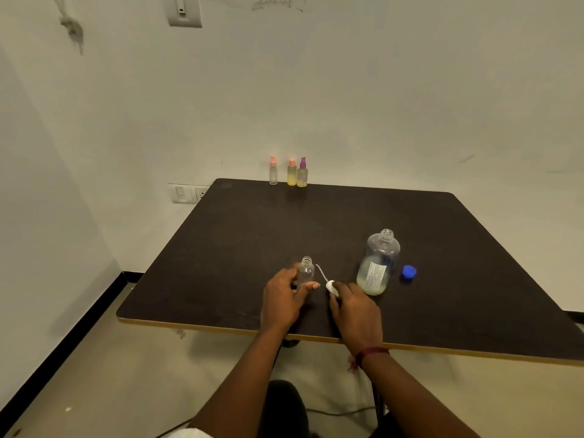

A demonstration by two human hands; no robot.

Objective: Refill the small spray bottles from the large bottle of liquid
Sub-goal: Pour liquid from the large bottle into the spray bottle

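- Dark brown table with a pale edge band carries everything; the work sits near its front edge, within easy reach of the person.
- Large bottle stands upright to the right of the hands, neck uncapped, with yellowish liquid only in its lower part. It appears ready for pouring.
- Left hand wraps the small spray bottle, thumb across the front and fingers curled behind, probably to steady it on the table while its mouth is open.
- Right hand pinches the white spray head between curled fingertips and holds it just beside the bottle, clear of the neck.
- Small spray bottle stands upright, looks empty, and its threaded neck is bare, so it looks ready to be filled.
- 3 capped spray bottles wait at the far edge by the wall: 1 clear with a pink top, 1 yellow with a pink top, and 1 yellow with a purple top. They are well apart from the work, likely set aside.
- White spray head has its thin dip tube angled up toward the small bottle's neck, outside the bottle.
- Blue cap lies on the table just right of the large bottle, apparently its own.
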